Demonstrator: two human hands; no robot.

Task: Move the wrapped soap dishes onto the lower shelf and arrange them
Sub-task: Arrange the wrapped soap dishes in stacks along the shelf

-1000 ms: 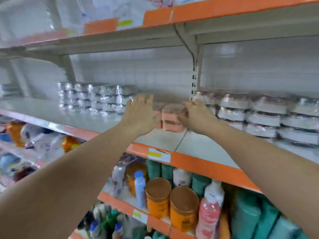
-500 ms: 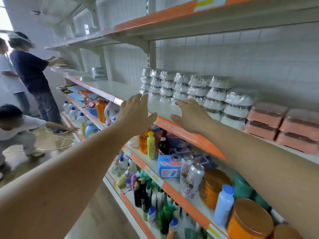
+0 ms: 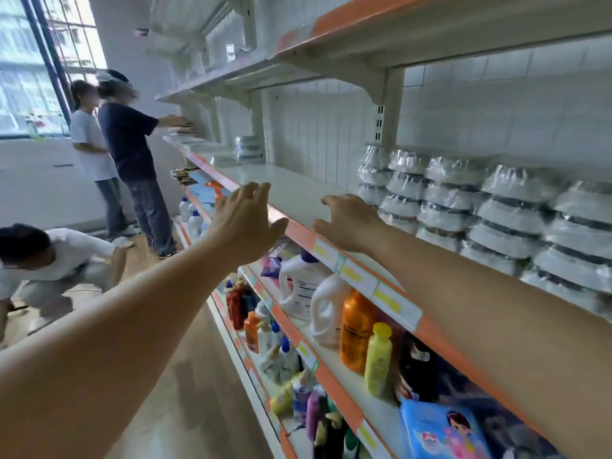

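Several stacks of wrapped white-and-grey soap dishes (image 3: pixel 470 207) stand in rows on the white shelf (image 3: pixel 291 190) with the orange front edge, to the right of both hands. My left hand (image 3: pixel 246 223) hovers in front of the shelf edge with fingers spread and holds nothing. Over the shelf edge my right hand (image 3: pixel 347 220) reaches with relaxed fingers, just left of the nearest stack and not touching it. A smaller wrapped stack (image 3: pixel 249 149) sits far down the shelf.
An upper shelf (image 3: pixel 364 31) overhangs the dishes. Below are shelves crowded with detergent jugs (image 3: pixel 308 286), an orange bottle (image 3: pixel 356 329) and other bottles. Two people (image 3: pixel 129 144) stand at the far shelves and another person (image 3: pixel 49 260) crouches on the wooden floor at left.
My view has swung left along the aisle. The pink wrapped dishes my hands were on have left the frame, and both hands now reach forward with nothing in them.
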